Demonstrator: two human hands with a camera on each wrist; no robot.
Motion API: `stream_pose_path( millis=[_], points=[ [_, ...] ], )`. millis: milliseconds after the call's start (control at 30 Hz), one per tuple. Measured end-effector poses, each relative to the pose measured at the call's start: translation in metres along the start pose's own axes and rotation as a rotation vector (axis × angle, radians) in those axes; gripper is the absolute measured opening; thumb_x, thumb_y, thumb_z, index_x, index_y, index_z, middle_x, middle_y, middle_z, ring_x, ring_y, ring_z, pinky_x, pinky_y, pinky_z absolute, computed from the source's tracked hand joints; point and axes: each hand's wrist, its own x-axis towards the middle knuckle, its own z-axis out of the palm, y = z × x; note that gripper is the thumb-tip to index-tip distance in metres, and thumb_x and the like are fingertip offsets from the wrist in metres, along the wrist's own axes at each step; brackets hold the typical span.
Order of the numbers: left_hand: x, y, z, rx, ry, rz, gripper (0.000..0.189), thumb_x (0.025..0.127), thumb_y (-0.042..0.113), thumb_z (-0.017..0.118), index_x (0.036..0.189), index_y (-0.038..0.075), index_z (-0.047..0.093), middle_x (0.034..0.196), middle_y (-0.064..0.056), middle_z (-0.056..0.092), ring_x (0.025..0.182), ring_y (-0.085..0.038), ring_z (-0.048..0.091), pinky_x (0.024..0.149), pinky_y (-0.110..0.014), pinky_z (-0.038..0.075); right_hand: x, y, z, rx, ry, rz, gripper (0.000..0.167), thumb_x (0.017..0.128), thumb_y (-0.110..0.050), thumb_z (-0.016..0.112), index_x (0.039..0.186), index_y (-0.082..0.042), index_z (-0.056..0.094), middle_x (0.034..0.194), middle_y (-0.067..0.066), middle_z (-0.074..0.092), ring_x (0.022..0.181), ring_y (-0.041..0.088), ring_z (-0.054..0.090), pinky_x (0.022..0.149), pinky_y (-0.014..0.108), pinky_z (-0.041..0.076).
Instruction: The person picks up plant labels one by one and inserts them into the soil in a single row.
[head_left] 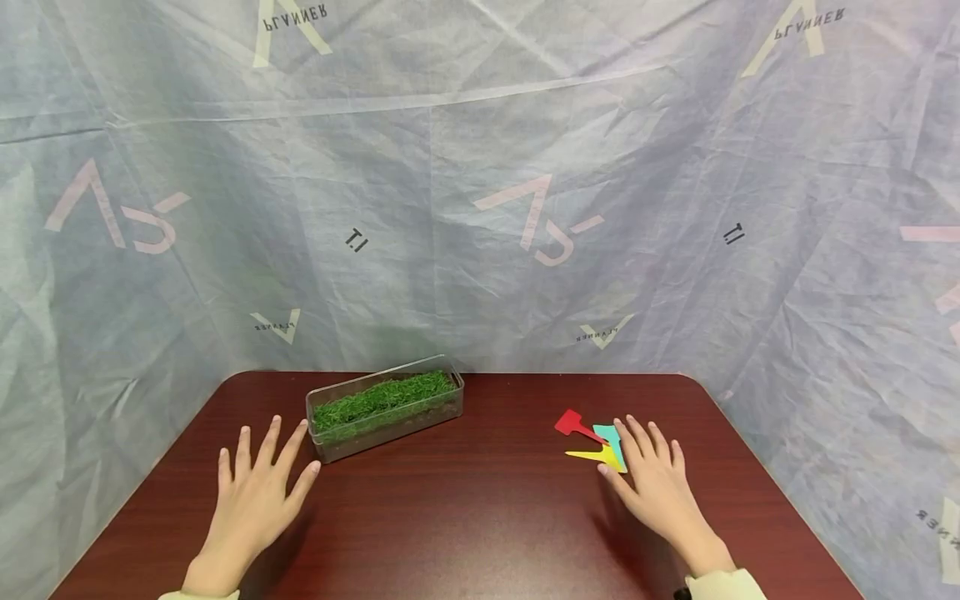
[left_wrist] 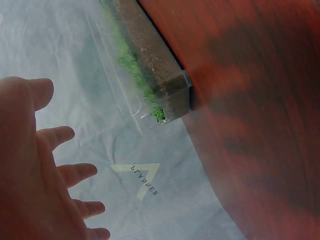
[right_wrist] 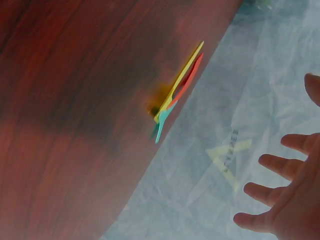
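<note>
A clear rectangular planter [head_left: 390, 431] stands toward the back left of the table, filled with brown soil [left_wrist: 150, 47] and topped by short green grass [head_left: 382, 402]. My left hand [head_left: 255, 500] hovers just left of its near corner, fingers spread and nothing held. At the right lie three T-shaped plant labels in a loose overlapping pile: a red label [head_left: 573, 422], a yellow label [head_left: 606, 457] and a turquoise label [head_left: 606, 433]. My right hand [head_left: 660, 492] is over the table beside them, fingers spread, its fingertips overlapping the turquoise label in the head view. It holds nothing.
The dark red-brown wooden table [head_left: 480, 517] has rounded far corners. Grey printed cloth [head_left: 420, 217] hangs behind it and along both sides, close to the table's edges. Shadows of both hands fall on the tabletop.
</note>
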Motion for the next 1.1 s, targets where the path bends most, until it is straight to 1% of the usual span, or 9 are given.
stream_pose_path(
  millis=[133, 233, 367, 467, 633, 733, 833, 967, 1100],
  points=[
    [0.003, -0.002, 0.002, 0.002, 0.01, 0.005, 0.059, 0.092, 0.047, 0.044, 0.143, 0.021, 0.031, 0.145, -0.023, 0.029, 0.134, -0.052, 0.008, 0.1, -0.068, 0.004, 0.009, -0.01, 0.005, 0.003, 0.023, -0.019, 0.067, 0.086, -0.04, 0.058, 0.14, -0.007, 0.037, 0.14, 0.016, 0.038, 0.129, 0.041, 0.029, 0.098, 0.063, 0.018],
    [0.006, -0.003, 0.003, 0.004, 0.015, 0.008, 0.059, 0.092, 0.046, 0.044, 0.144, 0.023, 0.029, 0.144, -0.023, 0.029, 0.133, -0.052, 0.01, 0.099, -0.068, 0.005, 0.017, -0.018, 0.01, 0.011, 0.053, -0.04, 0.062, 0.086, -0.037, 0.059, 0.137, -0.006, 0.041, 0.137, 0.016, 0.042, 0.126, 0.039, 0.033, 0.098, 0.061, 0.021],
    [0.01, -0.002, 0.004, 0.007, 0.03, 0.012, 0.057, 0.093, 0.044, 0.043, 0.144, 0.023, 0.028, 0.143, -0.024, 0.031, 0.131, -0.053, 0.014, 0.099, -0.068, 0.008, 0.028, -0.03, 0.016, 0.009, 0.095, -0.086, 0.059, 0.086, -0.036, 0.06, 0.134, -0.006, 0.044, 0.133, 0.015, 0.047, 0.123, 0.038, 0.039, 0.098, 0.06, 0.025],
    [0.014, -0.001, 0.006, 0.009, 0.043, 0.011, 0.055, 0.093, 0.042, 0.044, 0.143, 0.02, 0.031, 0.141, -0.024, 0.032, 0.129, -0.053, 0.017, 0.098, -0.068, 0.01, 0.037, -0.04, 0.021, 0.012, 0.114, -0.121, 0.057, 0.086, -0.036, 0.059, 0.133, -0.006, 0.046, 0.131, 0.014, 0.049, 0.12, 0.037, 0.043, 0.097, 0.058, 0.028],
    [0.018, 0.001, 0.009, 0.006, 0.024, -0.002, 0.054, 0.093, 0.04, 0.045, 0.14, 0.017, 0.035, 0.14, -0.025, 0.032, 0.128, -0.054, 0.019, 0.097, -0.067, 0.012, 0.05, -0.057, 0.03, 0.041, 0.129, -0.158, 0.051, 0.088, -0.033, 0.057, 0.131, -0.006, 0.048, 0.129, 0.012, 0.052, 0.117, 0.034, 0.046, 0.096, 0.055, 0.032],
    [0.02, 0.001, 0.012, 0.001, 0.012, -0.006, 0.053, 0.094, 0.04, 0.045, 0.14, 0.015, 0.036, 0.14, -0.025, 0.032, 0.127, -0.054, 0.02, 0.097, -0.067, 0.013, 0.059, -0.067, 0.035, 0.055, 0.135, -0.163, 0.046, 0.09, -0.031, 0.055, 0.129, -0.006, 0.051, 0.126, 0.01, 0.054, 0.114, 0.032, 0.049, 0.095, 0.053, 0.033],
    [0.021, 0.001, 0.016, -0.004, 0.018, -0.009, 0.052, 0.094, 0.038, 0.045, 0.139, 0.014, 0.037, 0.139, -0.025, 0.033, 0.126, -0.054, 0.021, 0.096, -0.067, 0.015, 0.068, -0.077, 0.04, 0.07, 0.144, -0.164, 0.042, 0.09, -0.029, 0.055, 0.125, -0.007, 0.054, 0.121, 0.009, 0.058, 0.11, 0.03, 0.051, 0.094, 0.051, 0.034],
    [0.025, 0.002, 0.019, -0.012, 0.045, -0.013, 0.05, 0.094, 0.035, 0.047, 0.137, 0.011, 0.039, 0.138, -0.026, 0.034, 0.124, -0.054, 0.024, 0.095, -0.066, 0.019, 0.081, -0.089, 0.047, 0.097, 0.156, -0.171, 0.035, 0.089, -0.025, 0.057, 0.119, -0.007, 0.058, 0.114, 0.008, 0.062, 0.103, 0.028, 0.055, 0.093, 0.05, 0.035],
    [0.028, 0.002, 0.022, -0.025, 0.098, -0.003, 0.049, 0.092, 0.029, 0.052, 0.134, 0.007, 0.042, 0.135, -0.027, 0.038, 0.121, -0.053, 0.029, 0.093, -0.066, 0.023, 0.093, -0.1, 0.054, 0.098, 0.163, -0.177, 0.029, 0.089, -0.023, 0.057, 0.114, -0.009, 0.06, 0.109, 0.006, 0.064, 0.098, 0.026, 0.056, 0.091, 0.047, 0.037]
  ],
)
